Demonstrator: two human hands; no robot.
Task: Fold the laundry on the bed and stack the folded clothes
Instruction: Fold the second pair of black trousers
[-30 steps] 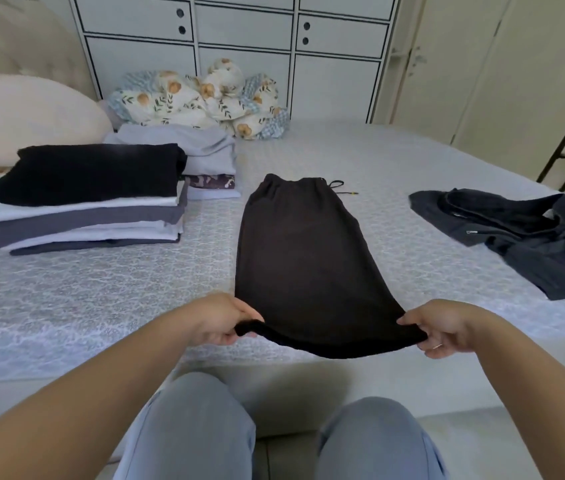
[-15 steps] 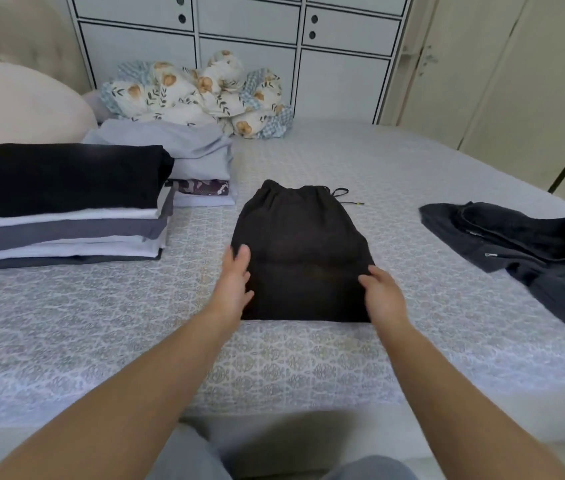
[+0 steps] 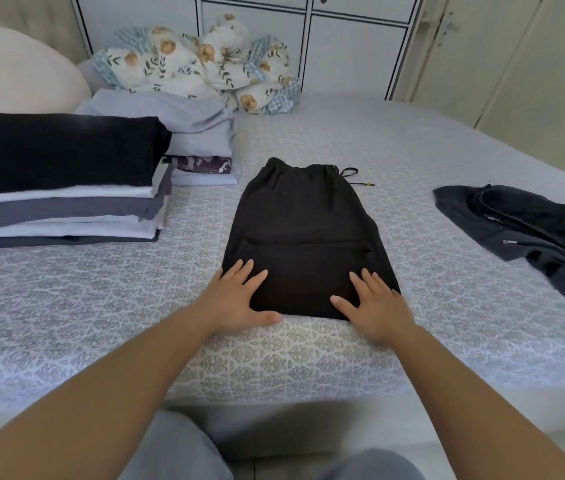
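Currently, the folded black pants (image 3: 303,237) are pressed flat near the bed's (image 3: 308,362) front edge by the left hand (image 3: 236,303) and right hand (image 3: 376,306), fingers straight and spread.

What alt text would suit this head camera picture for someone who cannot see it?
Both hands, left hand and right hand, press flat on the near edge of folded black pants on a patterned bed. Folded stacks sit left; a dark jacket lies unfolded right.

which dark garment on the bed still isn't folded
The dark zip jacket at the right, lying crumpled and spread out. The black drawstring pants are folded in half, and the black top sits folded on the stack.
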